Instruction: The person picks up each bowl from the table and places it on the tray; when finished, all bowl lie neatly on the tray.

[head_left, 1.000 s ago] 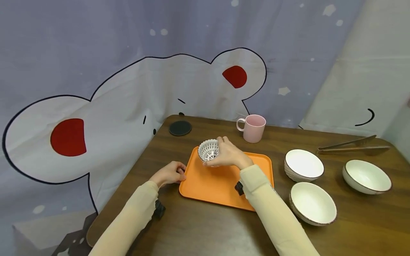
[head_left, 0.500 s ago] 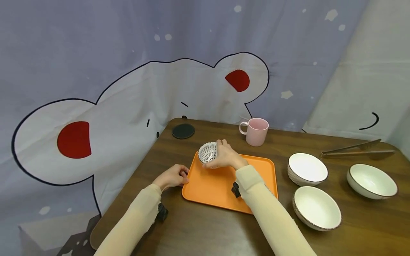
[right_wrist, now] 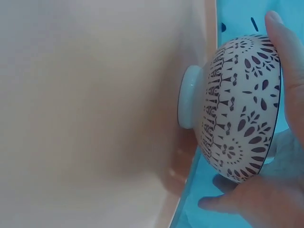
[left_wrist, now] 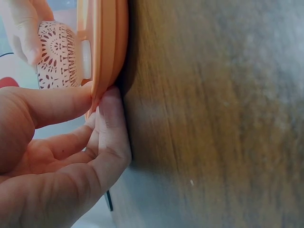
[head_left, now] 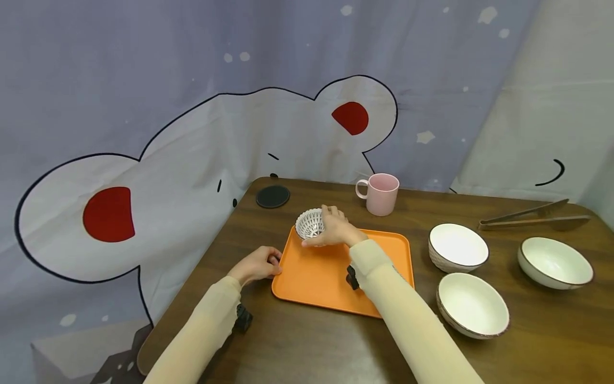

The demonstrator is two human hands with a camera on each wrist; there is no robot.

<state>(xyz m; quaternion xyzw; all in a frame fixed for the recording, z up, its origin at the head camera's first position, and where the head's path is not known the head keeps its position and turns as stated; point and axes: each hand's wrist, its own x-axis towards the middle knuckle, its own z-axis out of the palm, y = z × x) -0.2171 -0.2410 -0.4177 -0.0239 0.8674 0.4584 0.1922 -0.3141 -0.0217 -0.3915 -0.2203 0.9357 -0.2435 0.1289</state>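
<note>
The orange tray (head_left: 326, 277) lies on the table, and my left hand (head_left: 259, 264) pinches its left rim between thumb and fingers, as the left wrist view shows. A small white bowl (head_left: 309, 224) with a dark lace-like pattern stands upright at the tray's far left corner, its foot (right_wrist: 188, 97) down at the tray. My right hand (head_left: 336, 226) is spread at the bowl's right side, fingers fairly straight. In the right wrist view one finger (right_wrist: 285, 52) runs along the bowl's rim, and the thumb points out past its wall.
Behind the tray stand a pink mug (head_left: 382, 194) and a black round coaster (head_left: 273, 197). To the right are a white bowl (head_left: 458, 248), a nearer cream bowl (head_left: 472, 306) and a wide bowl (head_left: 555, 264). Tongs (head_left: 532, 218) lie at the far right. A printed curtain (head_left: 268, 122) hangs behind.
My right hand's fingers have spread and drawn slightly right off the small bowl, which now sits more level. The left hand keeps its pinch on the tray rim. The head view shifts slightly.
</note>
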